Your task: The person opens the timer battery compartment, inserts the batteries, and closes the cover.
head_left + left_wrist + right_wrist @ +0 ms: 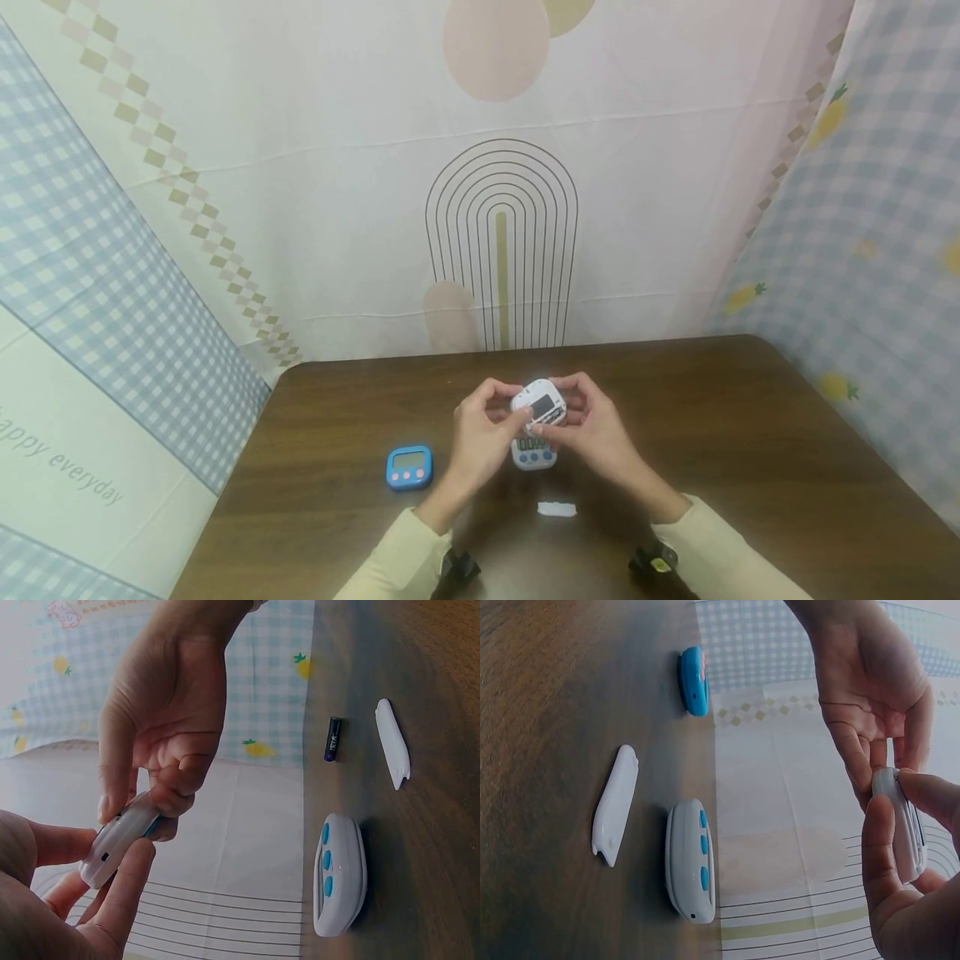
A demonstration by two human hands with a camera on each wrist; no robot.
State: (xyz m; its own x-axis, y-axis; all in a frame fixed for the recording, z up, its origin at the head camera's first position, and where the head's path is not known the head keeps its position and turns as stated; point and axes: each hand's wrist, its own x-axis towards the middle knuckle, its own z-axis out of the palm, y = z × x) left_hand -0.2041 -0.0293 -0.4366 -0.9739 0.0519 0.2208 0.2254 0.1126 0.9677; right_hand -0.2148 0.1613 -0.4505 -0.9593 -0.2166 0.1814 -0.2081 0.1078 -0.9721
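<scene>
A white digital timer (537, 392) is held up between both hands, its back with a dark rectangle and an uncovered battery slot facing the head camera. My left hand (483, 429) grips its left side, thumb on the back face. On the other side my right hand (596, 429) pinches the edge, thumb near the slot. Below them on the table stands a second white timer (534, 459) with blue buttons, its screen partly covered by the held one. Closer to me lies a white battery cover (557, 509).
Left of the hands, a blue timer (409, 481) with pink buttons lies on the brown table (322, 517). The left wrist view shows a dark small battery (333, 739) near the battery cover. Printed cloth (360, 233) hangs behind the table and along both sides.
</scene>
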